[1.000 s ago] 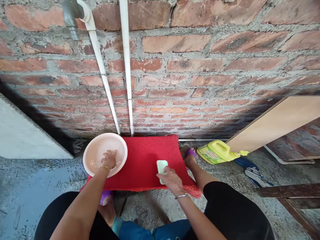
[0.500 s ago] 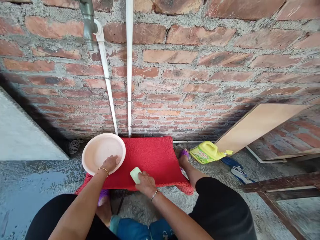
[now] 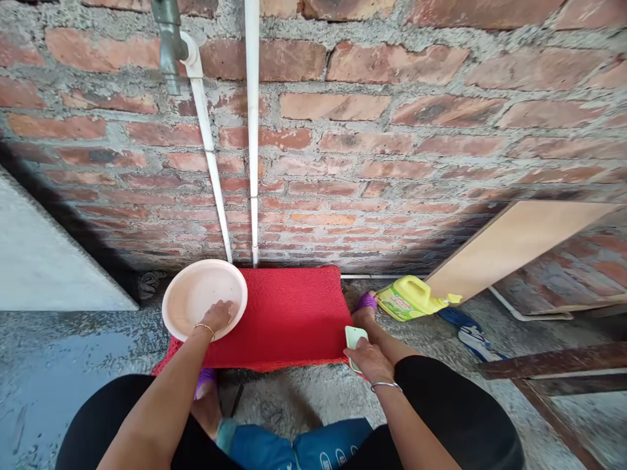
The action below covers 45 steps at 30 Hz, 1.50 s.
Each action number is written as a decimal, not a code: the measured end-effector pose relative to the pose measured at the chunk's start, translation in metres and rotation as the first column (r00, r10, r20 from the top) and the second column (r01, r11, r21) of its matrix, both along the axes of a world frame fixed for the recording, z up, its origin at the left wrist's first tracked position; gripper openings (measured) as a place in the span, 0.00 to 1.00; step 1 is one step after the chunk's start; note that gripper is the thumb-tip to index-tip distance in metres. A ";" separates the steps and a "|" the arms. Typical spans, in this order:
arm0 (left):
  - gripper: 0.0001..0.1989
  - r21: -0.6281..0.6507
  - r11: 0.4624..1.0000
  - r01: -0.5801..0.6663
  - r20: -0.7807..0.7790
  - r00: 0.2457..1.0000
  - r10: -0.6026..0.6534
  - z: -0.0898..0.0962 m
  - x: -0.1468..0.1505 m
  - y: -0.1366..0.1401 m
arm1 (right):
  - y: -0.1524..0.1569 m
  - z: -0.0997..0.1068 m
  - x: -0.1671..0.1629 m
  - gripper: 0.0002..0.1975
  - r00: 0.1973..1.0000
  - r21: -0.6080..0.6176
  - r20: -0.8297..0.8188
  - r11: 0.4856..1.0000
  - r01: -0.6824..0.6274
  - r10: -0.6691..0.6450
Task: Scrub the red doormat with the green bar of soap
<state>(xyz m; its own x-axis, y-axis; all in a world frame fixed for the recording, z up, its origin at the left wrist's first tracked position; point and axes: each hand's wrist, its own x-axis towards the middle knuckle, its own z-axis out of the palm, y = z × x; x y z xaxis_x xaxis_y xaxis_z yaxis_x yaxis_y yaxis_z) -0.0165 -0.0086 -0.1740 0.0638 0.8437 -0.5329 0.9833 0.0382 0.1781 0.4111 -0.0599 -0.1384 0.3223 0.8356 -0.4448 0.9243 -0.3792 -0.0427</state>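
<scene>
My left hand (image 3: 218, 316) reaches inside the pale pink basin (image 3: 183, 300), near its right side; its fingers are stretched out, and I see nothing held in them. The basin sits on the left end of a red cloth (image 3: 294, 307), which is spread over a low flat support. In my right hand (image 3: 373, 359) is a pale green scrub brush (image 3: 354, 335), its smooth back facing up and a small hole near one end. Its bristles are hidden. The brush is at the cloth's right front corner.
A yellow detergent jug (image 3: 409, 298) stands right of the cloth, near a leaning board (image 3: 519, 245) and a blue slipper (image 3: 477, 339). A tap (image 3: 170, 49) and white pipes (image 3: 252, 130) run along the brick wall. A wooden frame (image 3: 558, 361) lies right; wet floor, left.
My right hand has moved right across the cloth with the scrub brush, from its front middle to its right corner. My left hand stays in the basin.
</scene>
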 end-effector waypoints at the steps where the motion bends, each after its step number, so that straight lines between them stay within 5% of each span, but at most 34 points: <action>1: 0.27 0.001 1.000 -0.003 0.000 1.000 0.003 -0.001 -0.003 0.001 | 0.003 -0.001 -0.016 0.14 0.999 -0.019 -0.034 1.000 -0.020 0.020; 10: 0.25 -0.017 0.997 -0.072 -0.001 0.997 0.072 0.002 -0.014 0.000 | 0.013 -0.010 -0.226 0.20 0.898 -0.075 -0.285 0.926 -0.370 0.336; 15: 0.26 -0.020 0.994 -0.111 0.027 0.993 0.112 0.008 -0.012 0.003 | 0.009 -0.019 -0.272 0.23 0.795 -0.012 -0.316 0.836 -0.549 0.517; 19: 0.26 -0.014 0.987 -0.159 0.034 0.987 0.160 0.012 -0.016 0.006 | 0.017 -0.021 -0.248 0.23 0.821 -0.019 -0.281 0.852 -0.523 0.497; 27: 0.24 -0.016 0.968 -0.252 0.015 0.968 0.252 0.025 -0.008 -0.004 | 0.015 -0.011 -0.141 0.11 0.957 -0.077 -0.153 0.962 -0.260 0.246; 35: 0.14 -0.054 0.841 -0.538 0.133 0.831 0.540 0.051 -0.008 -0.003 | -0.006 -0.025 -0.067 0.08 0.938 0.011 -0.339 0.998 -0.064 0.064; 39: 0.21 -0.199 0.810 -0.552 0.346 0.734 0.585 0.068 0.024 0.007 | -0.001 -0.026 -0.061 0.09 0.912 0.045 -0.409 0.999 -0.005 0.024; 45: 0.22 -0.281 0.897 -0.340 0.610 0.658 0.441 0.100 0.108 0.026 | 0.002 -0.032 -0.053 0.11 0.890 0.031 -0.455 0.999 0.039 -0.021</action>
